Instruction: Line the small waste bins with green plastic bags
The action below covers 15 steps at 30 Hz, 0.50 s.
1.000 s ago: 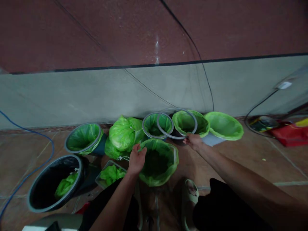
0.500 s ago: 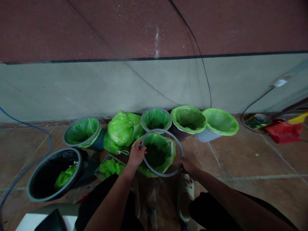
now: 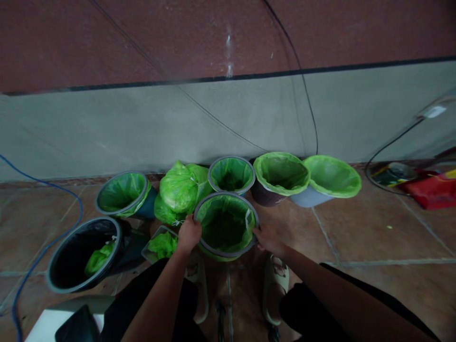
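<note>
A grey rim ring (image 3: 226, 194) lies over the mouth of the trash bin in front of me, on top of its green bag liner (image 3: 210, 223). My left hand (image 3: 190, 233) grips the ring's left side, fingers curled round it. On the opposite side, my right hand (image 3: 266, 239) has its fingers closed on the ring's right edge. Bag plastic shows below the ring at the front of the bin. Something small and white (image 3: 248, 218) shows inside at the right. The bin's body is mostly hidden by the liner and ring.
Behind stand lined bins, one with a grey rim (image 3: 231, 157), beside a tied green bag (image 3: 180, 187). At left are another lined bin (image 3: 140, 209), a black-lined bin (image 3: 83, 259) and a small basket (image 3: 151, 255). A blue hose (image 3: 46, 183) and red dustpan (image 3: 436, 190) flank them.
The grey ring has come down from above the bin onto its lined mouth, held by both hands. My left hand has moved slightly left, and the loose liner edge now sits under the ring.
</note>
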Tool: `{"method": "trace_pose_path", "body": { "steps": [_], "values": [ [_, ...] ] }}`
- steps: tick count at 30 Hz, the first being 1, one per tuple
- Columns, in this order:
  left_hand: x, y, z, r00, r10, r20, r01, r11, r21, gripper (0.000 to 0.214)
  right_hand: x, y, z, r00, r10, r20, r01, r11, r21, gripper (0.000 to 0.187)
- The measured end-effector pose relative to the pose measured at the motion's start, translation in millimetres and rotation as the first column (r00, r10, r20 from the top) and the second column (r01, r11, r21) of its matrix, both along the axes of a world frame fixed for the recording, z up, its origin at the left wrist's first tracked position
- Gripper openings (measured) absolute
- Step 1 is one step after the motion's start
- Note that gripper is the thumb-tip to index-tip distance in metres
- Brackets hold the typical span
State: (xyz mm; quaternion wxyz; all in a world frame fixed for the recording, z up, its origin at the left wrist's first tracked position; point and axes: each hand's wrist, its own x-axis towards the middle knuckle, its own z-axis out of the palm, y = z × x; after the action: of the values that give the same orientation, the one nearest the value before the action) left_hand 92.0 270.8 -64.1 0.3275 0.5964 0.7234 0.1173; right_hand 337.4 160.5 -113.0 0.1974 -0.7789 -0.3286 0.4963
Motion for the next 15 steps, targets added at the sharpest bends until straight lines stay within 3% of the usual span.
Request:
{"method": "trace_pose_path", "body": {
  "steps": [3,7,12,15],
  "values": [
    [1,-1,0.9,1.0,-0.027,0.003,0.027,1.0,-0.014,0.028,4,6,7.3,0.976,0.094,0.198,-0.095,0.995,-0.001,0.032],
    [6,-2,3.7,0.988,0.022,0.153,-0.022,1.0,-0.003,0.028,15,13,16.3,0.901,0.121,0.418,-0.125,0.992,-0.016,0.028],
    [7,-4,6.8,0.982,0.07,0.176,-0.069,0.998,-0.01,0.029,13,11,18.7,0.854,0.192,0.483,-0.199,0.979,-0.038,0.032],
    [8,-6,7.1,0.966,0.111,0.234,-0.101,0.993,-0.054,0.029,10,9,18.7,0.879,0.147,0.453,-0.174,0.985,0.018,0.032]
  ]
}}
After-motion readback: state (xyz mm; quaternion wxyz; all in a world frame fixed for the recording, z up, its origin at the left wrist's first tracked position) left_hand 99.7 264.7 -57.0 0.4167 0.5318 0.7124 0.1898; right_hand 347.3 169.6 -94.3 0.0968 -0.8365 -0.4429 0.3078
